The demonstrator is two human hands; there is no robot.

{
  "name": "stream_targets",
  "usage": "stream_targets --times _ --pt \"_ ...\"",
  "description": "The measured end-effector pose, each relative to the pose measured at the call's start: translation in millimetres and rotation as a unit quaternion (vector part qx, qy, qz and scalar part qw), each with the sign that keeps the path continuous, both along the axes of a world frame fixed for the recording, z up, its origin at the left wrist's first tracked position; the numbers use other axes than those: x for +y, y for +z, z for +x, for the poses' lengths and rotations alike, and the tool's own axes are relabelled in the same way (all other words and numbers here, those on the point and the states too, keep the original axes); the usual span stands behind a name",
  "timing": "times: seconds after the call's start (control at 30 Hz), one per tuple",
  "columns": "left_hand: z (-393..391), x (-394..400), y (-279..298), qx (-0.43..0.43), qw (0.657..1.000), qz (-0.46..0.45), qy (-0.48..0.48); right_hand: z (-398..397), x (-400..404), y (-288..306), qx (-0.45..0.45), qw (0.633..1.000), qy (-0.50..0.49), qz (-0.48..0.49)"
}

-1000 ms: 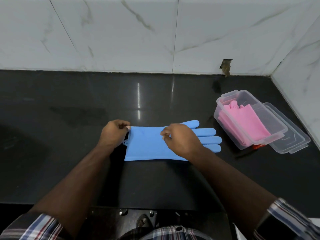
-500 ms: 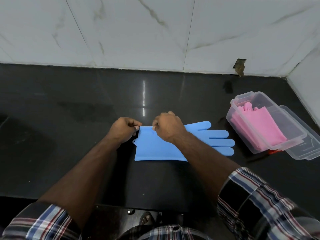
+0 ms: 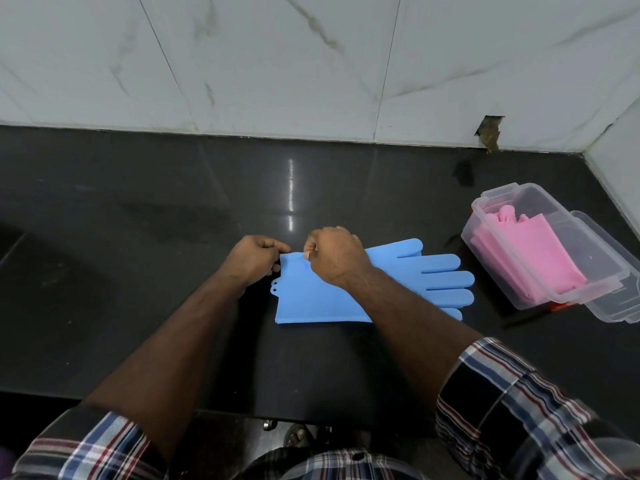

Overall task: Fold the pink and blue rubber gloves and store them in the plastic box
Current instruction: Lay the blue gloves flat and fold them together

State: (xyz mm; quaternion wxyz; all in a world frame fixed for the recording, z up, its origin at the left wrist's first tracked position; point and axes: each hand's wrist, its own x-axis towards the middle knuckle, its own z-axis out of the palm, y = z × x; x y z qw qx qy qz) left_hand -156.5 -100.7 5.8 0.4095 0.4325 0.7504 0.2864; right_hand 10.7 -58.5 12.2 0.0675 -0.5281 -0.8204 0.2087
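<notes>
A blue rubber glove (image 3: 311,299) lies flat on the black counter, cuff to the left, fingers pointing right. My left hand (image 3: 252,259) pinches the cuff's far left corner. My right hand (image 3: 334,256) pinches the far edge of the cuff just beside it, its forearm crossing over the glove's palm. A clear plastic box (image 3: 498,271) stands at the right with folded pink gloves (image 3: 533,251) inside it.
The box's clear lid (image 3: 616,303) lies beside it on the right. The black counter (image 3: 173,220) ends at a white marble wall (image 3: 311,64) behind and at a side wall on the right. The counter's front edge runs near my body.
My right hand moved left along the blue glove from the palm to the cuff's far edge, close to my left hand. The view shifted, so the box sits further right.
</notes>
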Motion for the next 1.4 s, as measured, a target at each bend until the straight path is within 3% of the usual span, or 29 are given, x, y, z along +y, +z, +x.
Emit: stream_targets --times 0.33,0.47,0.6,0.77,1.0,1.2,1.4 --pt "4 -4 -9 0.097 0.994 0.033 -0.023 47 -5 3 0.036 0.997 -0.026 0.067" --pt "7 -2 -8 0.147 0.987 0.04 -0.044 88 -5 1 0.004 0.993 -0.07 0.098" --pt "12 0 -4 0.201 0.977 0.039 -0.061 103 -19 -4 -0.011 0.989 -0.038 0.139" --pt "9 2 -1 0.201 0.976 0.016 -0.083 76 -54 -7 0.007 0.983 0.01 0.181" --pt "4 2 1 0.231 0.969 0.024 -0.09 26 -93 -11 0.007 0.978 0.144 0.153" --pt "4 7 9 0.226 0.969 -0.01 -0.097 2 -102 -10 -0.035 0.966 0.189 0.172" --pt "1 17 14 0.2 0.973 -0.046 -0.109 -11 -110 -9 -0.136 0.963 0.184 0.145"
